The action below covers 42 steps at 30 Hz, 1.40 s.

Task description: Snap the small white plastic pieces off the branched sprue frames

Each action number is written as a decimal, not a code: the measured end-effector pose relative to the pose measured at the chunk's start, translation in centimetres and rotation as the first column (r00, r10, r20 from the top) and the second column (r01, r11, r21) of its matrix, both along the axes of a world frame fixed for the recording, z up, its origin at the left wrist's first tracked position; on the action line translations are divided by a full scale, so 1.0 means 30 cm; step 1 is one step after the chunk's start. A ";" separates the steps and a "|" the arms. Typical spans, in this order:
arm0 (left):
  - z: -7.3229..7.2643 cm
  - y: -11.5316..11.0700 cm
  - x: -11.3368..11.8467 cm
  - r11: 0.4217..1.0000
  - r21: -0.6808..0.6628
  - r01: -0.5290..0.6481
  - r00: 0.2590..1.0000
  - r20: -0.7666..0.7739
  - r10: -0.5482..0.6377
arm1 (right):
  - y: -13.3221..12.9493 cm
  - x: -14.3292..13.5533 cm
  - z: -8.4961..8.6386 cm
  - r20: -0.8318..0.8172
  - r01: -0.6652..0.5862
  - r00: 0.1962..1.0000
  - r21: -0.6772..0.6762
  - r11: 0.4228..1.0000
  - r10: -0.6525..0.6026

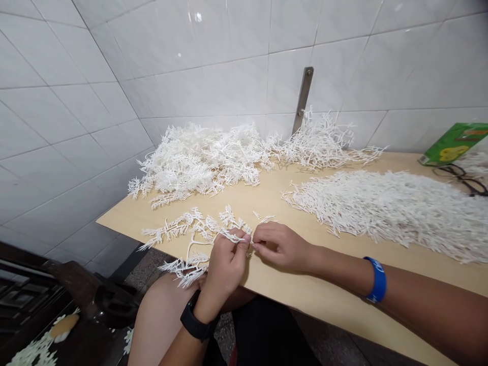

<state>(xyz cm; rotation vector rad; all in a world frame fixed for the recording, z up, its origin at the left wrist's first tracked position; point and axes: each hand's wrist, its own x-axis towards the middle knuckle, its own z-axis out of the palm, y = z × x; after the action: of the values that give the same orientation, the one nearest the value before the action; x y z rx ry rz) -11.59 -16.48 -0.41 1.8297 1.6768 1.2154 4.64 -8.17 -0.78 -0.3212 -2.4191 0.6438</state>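
Observation:
A white plastic branch (194,239) with many thin twig-like sprigs lies over the table's front edge, part of it hanging near my knee. My left hand (229,256), with a black watch at the wrist, is closed around it, thumb and forefinger pinching near its right end. Close beside, my right hand (280,245) has its thumb and fingertips pinched at that same end; the bit between them is mostly hidden. A few loose white sprigs (264,217) rest on the table just behind my right hand.
Behind the hands is a tangled heap of white branches (206,157), with barer stems (318,142) to its right. A wide pile of loose sprigs (389,208) covers the right side. A green box (453,145) and dark glasses (463,178) sit far right, by the tiled wall (236,86).

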 end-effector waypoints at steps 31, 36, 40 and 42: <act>-0.003 -0.003 -0.013 0.928 0.030 -0.373 0.891 0.290 0.349 | 0.133 0.071 -0.010 0.388 0.491 0.750 0.216 0.844 -0.535; -0.012 -0.006 -0.012 0.946 0.033 -0.323 0.914 0.269 0.303 | 0.070 0.041 0.011 0.362 0.007 0.931 0.113 0.994 -0.048; -0.012 0.001 -0.014 0.960 0.010 -0.280 0.925 0.272 0.266 | 0.119 0.044 -0.011 0.445 0.147 0.881 0.068 0.987 -0.161; -0.010 0.004 -0.015 0.966 -0.012 -0.259 0.924 0.287 0.252 | 0.156 0.054 -0.026 0.442 0.284 0.851 0.064 0.957 -0.282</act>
<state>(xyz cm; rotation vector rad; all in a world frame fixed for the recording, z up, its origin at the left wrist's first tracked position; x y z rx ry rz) -12.05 -16.35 -0.70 1.3940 1.7739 1.5322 6.26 -3.48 -1.57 -0.8990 -2.7205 0.4760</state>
